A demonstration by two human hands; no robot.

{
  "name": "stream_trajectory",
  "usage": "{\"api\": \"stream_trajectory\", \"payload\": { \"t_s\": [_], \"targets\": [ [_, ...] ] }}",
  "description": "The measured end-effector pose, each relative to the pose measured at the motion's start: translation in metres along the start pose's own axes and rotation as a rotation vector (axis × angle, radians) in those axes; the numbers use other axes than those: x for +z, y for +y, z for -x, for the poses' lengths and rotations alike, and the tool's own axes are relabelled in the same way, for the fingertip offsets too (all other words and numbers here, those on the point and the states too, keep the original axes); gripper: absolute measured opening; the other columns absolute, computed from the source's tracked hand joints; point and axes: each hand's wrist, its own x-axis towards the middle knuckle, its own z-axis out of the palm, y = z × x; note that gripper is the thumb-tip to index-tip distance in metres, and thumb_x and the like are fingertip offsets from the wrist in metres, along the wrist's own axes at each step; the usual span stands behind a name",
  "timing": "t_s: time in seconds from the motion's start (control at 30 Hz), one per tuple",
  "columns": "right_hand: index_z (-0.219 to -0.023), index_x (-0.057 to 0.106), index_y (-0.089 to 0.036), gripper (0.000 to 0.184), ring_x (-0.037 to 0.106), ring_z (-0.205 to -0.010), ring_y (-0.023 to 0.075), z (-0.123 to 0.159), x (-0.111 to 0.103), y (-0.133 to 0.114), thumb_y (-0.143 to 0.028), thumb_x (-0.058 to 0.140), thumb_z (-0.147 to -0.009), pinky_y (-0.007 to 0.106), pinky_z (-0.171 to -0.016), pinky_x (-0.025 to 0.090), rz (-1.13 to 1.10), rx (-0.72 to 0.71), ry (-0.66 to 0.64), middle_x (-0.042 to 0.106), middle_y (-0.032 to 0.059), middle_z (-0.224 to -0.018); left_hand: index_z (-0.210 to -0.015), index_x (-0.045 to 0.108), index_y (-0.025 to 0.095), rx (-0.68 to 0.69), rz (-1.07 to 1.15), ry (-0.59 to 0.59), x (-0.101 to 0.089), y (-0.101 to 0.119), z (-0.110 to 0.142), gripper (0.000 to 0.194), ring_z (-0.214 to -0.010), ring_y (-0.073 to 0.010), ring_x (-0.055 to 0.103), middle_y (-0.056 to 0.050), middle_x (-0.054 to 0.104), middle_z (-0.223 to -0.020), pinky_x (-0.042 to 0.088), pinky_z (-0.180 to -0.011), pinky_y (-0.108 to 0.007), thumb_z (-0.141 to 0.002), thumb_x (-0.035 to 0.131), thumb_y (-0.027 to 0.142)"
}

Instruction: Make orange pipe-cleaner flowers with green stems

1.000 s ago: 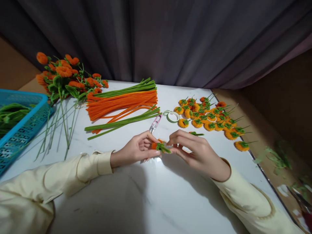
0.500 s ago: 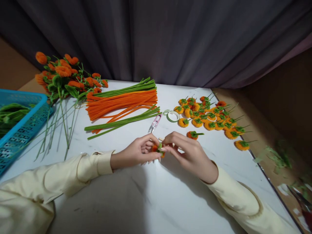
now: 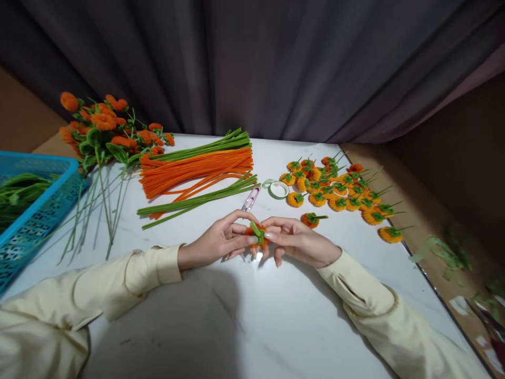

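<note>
Between my hands, above the middle of the table, is a small orange pipe-cleaner pumpkin (image 3: pixel 259 235) with a green stem piece on top. My left hand (image 3: pixel 219 239) pinches it from the left, thumb at the green part. From the other side my right hand (image 3: pixel 302 242) grips its right edge with thumb and fingers. The underside of the pumpkin is hidden by fingers. Just beyond my left hand lies a pink-handled cutter or clip (image 3: pixel 251 198). A similar pumpkin (image 3: pixel 310 220) rests past my right hand, its green stem pointing right.
Orange pipe cleaners (image 3: pixel 197 171) and green pipe cleaners (image 3: pixel 197 199) lie at centre-left. A tape roll (image 3: pixel 279 190) sits beside several finished pumpkins (image 3: pixel 339 192). Orange flowers on stems (image 3: pixel 104 122) and a blue basket (image 3: pixel 43 205) occupy the left. A dark curtain (image 3: pixel 252 63) hangs behind.
My right hand has turned and lowered from above the green top to the pumpkin's right side. The pumpkin now faces up with its green stem more visible.
</note>
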Motion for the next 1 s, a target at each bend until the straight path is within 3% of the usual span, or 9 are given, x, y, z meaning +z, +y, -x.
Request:
{"api": "stream_trajectory", "payload": {
  "t_s": [0.2, 0.37, 0.57, 0.7, 0.8, 1.0],
  "targets": [
    [-0.089, 0.061, -0.011, 0.022, 0.068, -0.065, 0.0141, -0.005, -0.004, 0.014, -0.027, 0.070, -0.076, 0.019, -0.049, 0.055, -0.079, -0.073, 0.046, 0.069, 0.0056, -0.073, -0.111, 0.053, 0.016, 0.016, -0.172, 0.089, 0.003, 0.005, -0.002, 0.032, -0.068, -0.0116, 0.061, -0.001, 0.064, -0.073, 0.045, -0.056, -0.020, -0.081, 0.060, 0.024],
    [-0.085, 0.064, -0.009, 0.022, 0.068, -0.062, 0.0142, -0.008, -0.001, 0.021, -0.028, 0.070, -0.076, 0.020, -0.052, 0.055, -0.071, -0.110, 0.056, 0.070, 0.0070, -0.074, -0.109, 0.056, 0.012, 0.003, -0.216, 0.091, 0.002, 0.005, -0.001, 0.029, -0.065, -0.0100, 0.058, -0.001, 0.062, -0.074, 0.044, -0.057, -0.020, -0.081, 0.058, 0.022],
    [-0.078, 0.065, -0.008, 0.025, 0.067, -0.056, 0.0131, -0.008, 0.002, 0.019, -0.031, 0.070, -0.076, 0.018, -0.051, 0.054, -0.083, -0.101, 0.049, 0.069, 0.0067, -0.068, -0.114, 0.057, 0.010, -0.014, -0.284, 0.070, -0.007, 0.002, -0.003, 0.042, -0.058, -0.0089, 0.051, 0.003, 0.056, -0.062, 0.040, -0.052, -0.020, -0.075, 0.065, 0.024],
    [-0.081, 0.064, -0.009, 0.026, 0.068, -0.058, 0.0153, -0.007, 0.003, 0.021, -0.033, 0.071, -0.075, 0.020, -0.050, 0.054, -0.069, -0.104, 0.059, 0.071, 0.0093, -0.076, -0.100, 0.063, 0.011, 0.005, -0.324, 0.068, -0.010, 0.003, -0.005, 0.029, -0.061, -0.0101, 0.054, 0.000, 0.062, -0.066, 0.043, -0.056, -0.021, -0.075, 0.065, 0.026],
    [-0.079, 0.061, -0.011, 0.026, 0.068, -0.057, 0.0160, -0.007, 0.005, 0.024, -0.034, 0.070, -0.076, 0.021, -0.051, 0.054, -0.057, -0.130, 0.051, 0.071, 0.0074, -0.070, -0.091, 0.063, 0.012, 0.018, -0.360, 0.071, -0.007, 0.004, -0.003, 0.023, -0.061, -0.0109, 0.057, -0.001, 0.064, -0.068, 0.044, -0.057, -0.020, -0.073, 0.066, 0.026],
    [-0.078, 0.060, -0.010, 0.031, 0.067, -0.055, 0.0156, -0.005, 0.009, 0.026, -0.041, 0.067, -0.078, 0.023, -0.052, 0.054, 0.048, -0.123, 0.046, 0.069, 0.0072, -0.063, -0.071, 0.059, 0.016, 0.164, -0.607, 0.116, -0.001, 0.003, 0.001, 0.010, -0.047, -0.0066, 0.046, 0.004, 0.057, -0.053, 0.038, -0.048, -0.017, -0.075, 0.065, 0.022]
  ]
}}
